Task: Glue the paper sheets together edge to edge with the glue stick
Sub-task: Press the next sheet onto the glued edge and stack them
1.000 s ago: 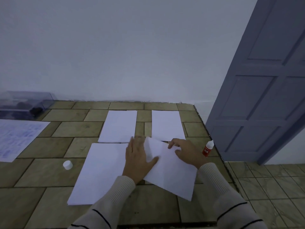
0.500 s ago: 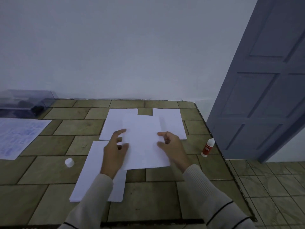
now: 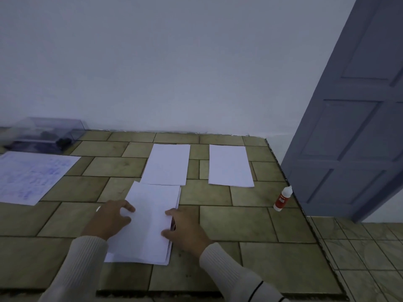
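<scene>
A white paper sheet [image 3: 150, 219] lies on top of another sheet near the front of the tiled tabletop, their edges nearly matching. My left hand [image 3: 109, 219] holds its left edge, fingertips curled onto the paper. Opposite it, my right hand [image 3: 185, 229] pinches the right edge between thumb and fingers. Two more white sheets lie side by side behind: one [image 3: 166, 164] touching the stack's far edge, the other [image 3: 229, 165] apart to the right. The glue bottle [image 3: 282, 198], white with a red label, stands uncapped by the right table edge. Its white cap [image 3: 98, 209] peeks out behind my left hand.
A large printed sheet [image 3: 32, 175] lies at the far left. Behind it, a clear plastic box [image 3: 48, 134] stands against the wall. The tabletop's right edge [image 3: 305, 216] drops to a tiled floor beside a grey-blue door [image 3: 349, 127].
Both hands lifted the right-hand front sheet, carried it left and laid it over the left front sheet. The spot where it lay is now bare tile.
</scene>
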